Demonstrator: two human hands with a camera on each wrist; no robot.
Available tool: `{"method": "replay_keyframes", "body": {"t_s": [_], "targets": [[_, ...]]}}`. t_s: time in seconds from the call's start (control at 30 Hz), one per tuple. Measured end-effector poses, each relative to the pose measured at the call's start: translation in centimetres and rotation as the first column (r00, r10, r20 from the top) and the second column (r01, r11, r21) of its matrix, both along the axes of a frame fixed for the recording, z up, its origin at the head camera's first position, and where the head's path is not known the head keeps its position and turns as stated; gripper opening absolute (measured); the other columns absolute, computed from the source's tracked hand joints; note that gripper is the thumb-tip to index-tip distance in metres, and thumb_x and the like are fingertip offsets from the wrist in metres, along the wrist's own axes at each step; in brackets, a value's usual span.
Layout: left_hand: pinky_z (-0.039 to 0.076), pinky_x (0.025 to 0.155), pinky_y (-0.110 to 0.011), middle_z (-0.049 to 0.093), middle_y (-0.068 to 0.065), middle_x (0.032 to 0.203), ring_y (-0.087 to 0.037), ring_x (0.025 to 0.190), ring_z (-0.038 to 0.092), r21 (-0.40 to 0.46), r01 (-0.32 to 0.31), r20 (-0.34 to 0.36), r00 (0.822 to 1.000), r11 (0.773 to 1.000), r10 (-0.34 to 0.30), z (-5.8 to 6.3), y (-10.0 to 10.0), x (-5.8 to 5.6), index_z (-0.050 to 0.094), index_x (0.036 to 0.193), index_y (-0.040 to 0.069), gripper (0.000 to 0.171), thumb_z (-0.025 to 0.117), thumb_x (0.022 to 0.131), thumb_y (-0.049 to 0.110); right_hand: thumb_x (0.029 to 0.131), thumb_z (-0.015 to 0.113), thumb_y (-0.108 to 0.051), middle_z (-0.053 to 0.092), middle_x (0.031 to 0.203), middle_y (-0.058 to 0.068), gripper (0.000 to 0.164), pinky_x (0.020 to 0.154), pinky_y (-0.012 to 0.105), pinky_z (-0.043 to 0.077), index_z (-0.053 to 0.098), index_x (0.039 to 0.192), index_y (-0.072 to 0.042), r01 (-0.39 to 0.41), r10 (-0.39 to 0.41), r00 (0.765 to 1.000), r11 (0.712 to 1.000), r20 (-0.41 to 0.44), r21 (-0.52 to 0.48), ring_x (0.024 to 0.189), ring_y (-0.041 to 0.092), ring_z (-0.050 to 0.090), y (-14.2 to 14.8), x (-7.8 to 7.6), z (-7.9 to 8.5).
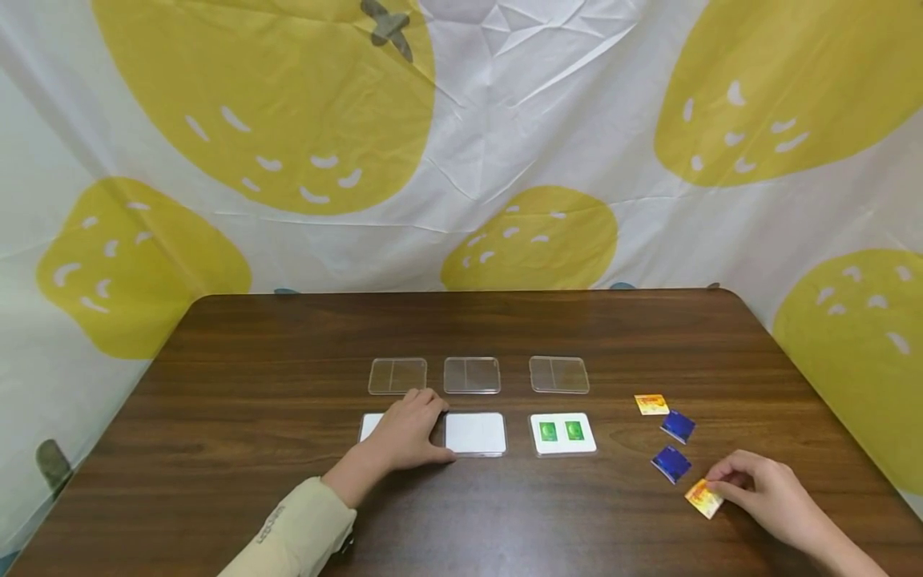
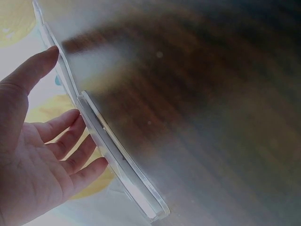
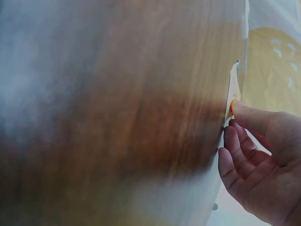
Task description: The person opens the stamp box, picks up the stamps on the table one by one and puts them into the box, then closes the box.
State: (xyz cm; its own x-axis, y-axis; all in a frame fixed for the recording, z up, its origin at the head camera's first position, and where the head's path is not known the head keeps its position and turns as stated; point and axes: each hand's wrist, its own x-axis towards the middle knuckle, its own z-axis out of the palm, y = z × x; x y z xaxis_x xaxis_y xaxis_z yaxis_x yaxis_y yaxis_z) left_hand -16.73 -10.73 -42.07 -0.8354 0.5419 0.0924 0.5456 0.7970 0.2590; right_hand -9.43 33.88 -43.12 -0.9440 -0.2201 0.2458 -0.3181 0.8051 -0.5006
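Note:
My right hand (image 1: 771, 493) pinches a small flat yellow-and-orange packet (image 1: 702, 501) between thumb and fingertips, low over the table at the right. Two dark blue packets (image 1: 671, 464) and a second yellow-and-orange packet (image 1: 651, 405) lie just beyond it. My left hand (image 1: 407, 433) rests with spread fingers over the left shallow case (image 1: 370, 425), which it partly hides. Its thumb and index fingertips lie at the left edge of the middle case (image 1: 476, 434), which has a plain white insert. In the right case (image 1: 563, 445) two green squares show on white.
Behind the cases, three clear plastic lids (image 1: 472, 375) lie in a row on the brown wooden table (image 1: 288, 336). A white cloth (image 1: 346, 248) with yellow fruit shapes hangs behind the table and along its sides.

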Motion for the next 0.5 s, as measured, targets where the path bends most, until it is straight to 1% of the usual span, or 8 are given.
{"method": "replay_keyframes", "body": {"t_s": [0.13,0.23,0.4,0.5], "targets": [[0.045,0.077,-0.04,0.054,-0.008,0.097,-0.027,0.093,0.05,0.001,0.001,-0.004,1.0,1.0,-0.001,-0.04,0.01,0.01,0.059,0.104,0.001,0.059,0.075,0.065,0.042,0.072,0.071,0.0,0.054,0.065,-0.017,0.016,0.049,0.019,0.038,0.062,0.072,-0.014,0.004,-0.004,0.999,1.0,0.046,-0.009,0.058,-0.004,0.045,-0.01,0.03,-0.01],[0.045,0.077,-0.04,0.055,-0.008,0.097,-0.027,0.093,0.05,-0.002,0.001,-0.006,1.0,1.0,-0.001,-0.05,0.03,0.02,0.059,0.105,0.001,0.059,0.075,0.065,0.042,0.074,0.07,-0.001,0.055,0.066,-0.016,0.014,0.049,0.019,0.039,0.063,0.073,-0.013,-0.009,0.011,0.997,1.0,0.07,-0.026,0.059,-0.004,0.046,0.08,0.05,-0.01],[0.045,0.078,-0.04,0.055,-0.008,0.098,-0.027,0.094,0.05,-0.002,0.001,-0.004,1.0,1.0,-0.001,0.02,0.04,0.05,0.059,0.105,0.001,0.059,0.075,0.065,0.042,0.076,0.068,-0.001,0.059,0.068,-0.013,0.011,0.051,0.02,0.043,0.064,0.075,-0.011,-0.087,0.097,0.989,0.993,0.111,-0.085,0.062,-0.004,0.05,0.44,-0.13,0.05],[0.045,0.078,-0.04,0.055,-0.008,0.098,-0.028,0.094,0.05,0.0,0.002,-0.003,1.0,1.0,-0.002,0.03,0.03,0.02,0.059,0.105,0.0,0.059,0.075,0.065,0.042,0.075,0.066,0.004,0.061,0.07,-0.011,0.011,0.051,0.019,0.043,0.065,0.076,-0.007,-0.161,0.179,0.977,0.975,0.113,-0.155,0.064,-0.004,0.052,0.73,-0.42,0.0]]}}
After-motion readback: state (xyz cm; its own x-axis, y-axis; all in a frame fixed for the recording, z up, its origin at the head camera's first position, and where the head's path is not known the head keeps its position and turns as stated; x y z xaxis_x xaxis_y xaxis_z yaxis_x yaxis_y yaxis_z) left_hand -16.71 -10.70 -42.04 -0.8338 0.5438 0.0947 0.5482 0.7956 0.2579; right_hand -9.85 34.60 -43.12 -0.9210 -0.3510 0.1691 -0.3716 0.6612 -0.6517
